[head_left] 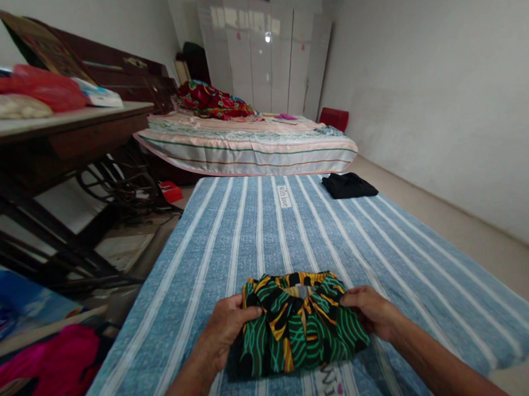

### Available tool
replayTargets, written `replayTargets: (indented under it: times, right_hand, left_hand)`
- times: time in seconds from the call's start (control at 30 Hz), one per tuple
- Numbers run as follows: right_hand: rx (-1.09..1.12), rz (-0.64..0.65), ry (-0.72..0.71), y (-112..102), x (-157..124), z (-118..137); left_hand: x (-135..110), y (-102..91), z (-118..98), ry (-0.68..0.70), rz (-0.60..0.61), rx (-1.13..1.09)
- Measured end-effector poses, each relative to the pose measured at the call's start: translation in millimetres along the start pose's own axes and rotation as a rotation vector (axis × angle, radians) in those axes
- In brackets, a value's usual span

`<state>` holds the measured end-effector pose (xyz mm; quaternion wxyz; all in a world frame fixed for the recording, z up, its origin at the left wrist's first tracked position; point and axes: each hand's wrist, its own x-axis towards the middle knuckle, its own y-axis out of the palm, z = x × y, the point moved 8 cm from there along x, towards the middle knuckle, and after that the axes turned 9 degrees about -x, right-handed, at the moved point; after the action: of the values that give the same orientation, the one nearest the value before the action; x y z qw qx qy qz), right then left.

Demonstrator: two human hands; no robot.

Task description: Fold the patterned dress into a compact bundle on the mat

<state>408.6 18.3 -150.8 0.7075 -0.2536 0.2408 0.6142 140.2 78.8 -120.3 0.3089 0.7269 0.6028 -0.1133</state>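
A folded shirt [300,339] with a collar, patterned in green, black and yellow, lies at the near end of a blue-and-white striped cloth [222,236]. At its left upper corner, my left hand [225,329] pinches the fabric between thumb and fingers. On the opposite side, my right hand [374,311] grips the right upper corner near the collar, fingers partly tucked behind the fabric. The collar faces away from me. Part of the shirt's underside is hidden.
A folded black garment [348,185] rests at the far right of the striped cloth. Beyond is a bed [252,148] with a red floral blanket [213,99]. To the left stand a sewing-machine table [107,118] and a pink bag-like item [54,360]. A wall [455,91] runs along the right.
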Motion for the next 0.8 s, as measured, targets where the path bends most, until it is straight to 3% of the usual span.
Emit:
replayTargets:
  times: [0.2, 0.5, 0.8]
  right_hand:
    - [0.147, 0.235, -0.051, 25.1, -5.8, 9.7]
    - [0.104, 0.169, -0.231, 28.6, -23.2, 36.6]
    - [0.298, 0.264, -0.082, 28.0, -10.9, 16.3]
  left_hand:
    - [-1.5, 2.2, -0.8, 0.013, 0.025, -0.008]
    - [-8.5, 4.9, -5.4, 0.002, -0.008, -0.015]
    - [-10.3, 7.2, -8.4, 0.001, -0.058, -0.038]
